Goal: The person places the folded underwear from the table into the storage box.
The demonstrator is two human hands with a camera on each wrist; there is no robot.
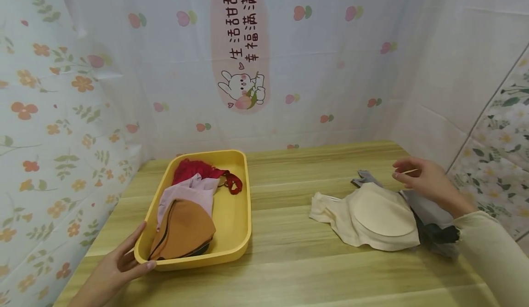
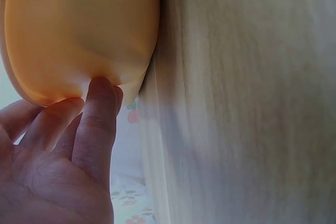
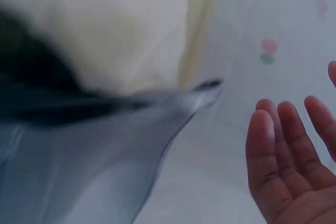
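My left hand (image 1: 111,270) holds the near left corner of a yellow plastic tray (image 1: 244,247), thumb at the front rim and a finger along the left side. In the left wrist view its fingertips touch the tray's outer wall (image 2: 79,24). Inside lie an orange-brown bra (image 1: 186,229), a pale lilac garment (image 1: 190,192) and a red lacy garment (image 1: 194,171) with a strap. On the right, my right hand (image 1: 430,183) hovers with nothing in it. Below it lies a grey bra (image 1: 431,208) with dark parts, partly covered by a cream bra (image 1: 384,215).
Everything stands on a wood-grain table (image 1: 285,252). A white curtain (image 1: 322,77) with peach prints and a rabbit picture hangs behind. Floral cloth (image 1: 58,160) closes the left side, and another flowered sheet (image 1: 504,146) hangs at the right.
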